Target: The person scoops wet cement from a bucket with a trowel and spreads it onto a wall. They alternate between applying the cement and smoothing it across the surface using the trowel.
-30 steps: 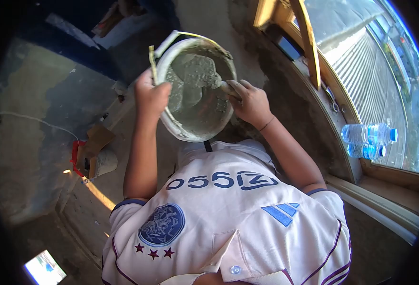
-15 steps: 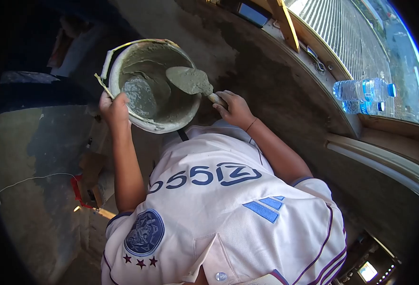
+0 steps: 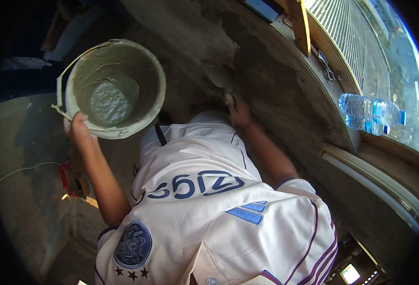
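Note:
My left hand (image 3: 80, 129) is closed on the near-left rim of a bucket (image 3: 147, 71), whose handle hangs out over the left side. Wet grey mortar (image 3: 108, 102) lies in the bottom, and smears coat the inner walls. Farther right, my right hand (image 3: 240, 115) is wrapped around the handle of a trowel (image 3: 217, 75). Its blade overlaps the dark, patchy wall (image 3: 261, 71) in this view and is dim and slightly blurred.
A window ledge (image 3: 333, 85) runs along the upper right, with two water bottles (image 3: 368, 108), a phone (image 3: 262, 8) and a wooden strip (image 3: 298, 26). White pipes (image 3: 375, 187) cross below it. On the left, a thin cable (image 3: 29, 168) leads to a red object (image 3: 66, 180).
The mortar-laden trowel has moved from over the bucket's rim to the wall at the right. The bucket has shifted left in view with my left hand, still gripped.

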Demonstrator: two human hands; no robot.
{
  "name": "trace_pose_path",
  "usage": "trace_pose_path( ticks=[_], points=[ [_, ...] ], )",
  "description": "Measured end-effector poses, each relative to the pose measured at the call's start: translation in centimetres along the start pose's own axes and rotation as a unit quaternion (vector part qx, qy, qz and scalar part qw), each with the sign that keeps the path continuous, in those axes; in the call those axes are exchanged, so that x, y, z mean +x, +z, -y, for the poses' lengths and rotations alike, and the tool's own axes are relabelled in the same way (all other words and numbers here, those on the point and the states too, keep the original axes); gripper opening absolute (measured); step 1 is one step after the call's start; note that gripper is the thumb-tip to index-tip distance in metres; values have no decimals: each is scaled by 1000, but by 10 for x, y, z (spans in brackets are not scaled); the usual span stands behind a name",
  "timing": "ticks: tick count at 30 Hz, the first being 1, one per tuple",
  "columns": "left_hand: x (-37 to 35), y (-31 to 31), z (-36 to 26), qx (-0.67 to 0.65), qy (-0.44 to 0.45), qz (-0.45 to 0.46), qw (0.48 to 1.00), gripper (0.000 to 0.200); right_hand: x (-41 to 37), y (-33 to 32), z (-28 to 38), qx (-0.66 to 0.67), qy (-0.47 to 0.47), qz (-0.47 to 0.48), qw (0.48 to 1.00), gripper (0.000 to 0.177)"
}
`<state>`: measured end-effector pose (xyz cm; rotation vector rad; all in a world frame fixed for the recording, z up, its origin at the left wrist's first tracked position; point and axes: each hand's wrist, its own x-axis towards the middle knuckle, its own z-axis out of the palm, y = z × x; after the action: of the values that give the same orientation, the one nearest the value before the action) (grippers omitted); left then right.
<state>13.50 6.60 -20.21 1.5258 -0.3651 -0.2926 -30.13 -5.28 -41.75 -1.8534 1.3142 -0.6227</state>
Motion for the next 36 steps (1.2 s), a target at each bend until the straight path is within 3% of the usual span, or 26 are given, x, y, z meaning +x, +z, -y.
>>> trace_pose_path(
  ticks=[5,7,15,17,23,26,27,29,30,32,36],
  points=[
    [17,-18,23,86,-16,-35,996,45,9,58,-164,-32,58,-107,992,38],
    [18,-20,29,108,-37,-99,989,45,6,60,-187,-77,61,-81,992,38],
    [33,-59,41,183,-28,-164,969,46,15,48,-206,-156,80,-29,984,34],
    [39,-73,46,169,-51,-169,970,43,8,60,-249,-232,9,-15,973,33],
    [38,-71,41,144,-115,-205,961,39,18,50,-240,-209,79,-61,973,30],
    [39,-73,44,135,-129,-195,963,46,15,56,-287,-249,36,-34,967,31],
    [37,-70,43,124,-127,-193,965,45,20,50,-269,-247,36,-33,968,31],
    [39,-73,44,116,-127,-189,967,44,29,22,-212,-113,183,10,977,29],
    [42,-75,45,121,-118,-186,968,44,29,18,-209,-114,184,10,976,29],
    [43,-80,48,127,-112,-185,968,44,28,7,-202,-226,70,50,970,26],
    [33,-68,44,116,-107,-193,968,44,23,-10,-175,-185,20,-11,983,26]
  ],
)
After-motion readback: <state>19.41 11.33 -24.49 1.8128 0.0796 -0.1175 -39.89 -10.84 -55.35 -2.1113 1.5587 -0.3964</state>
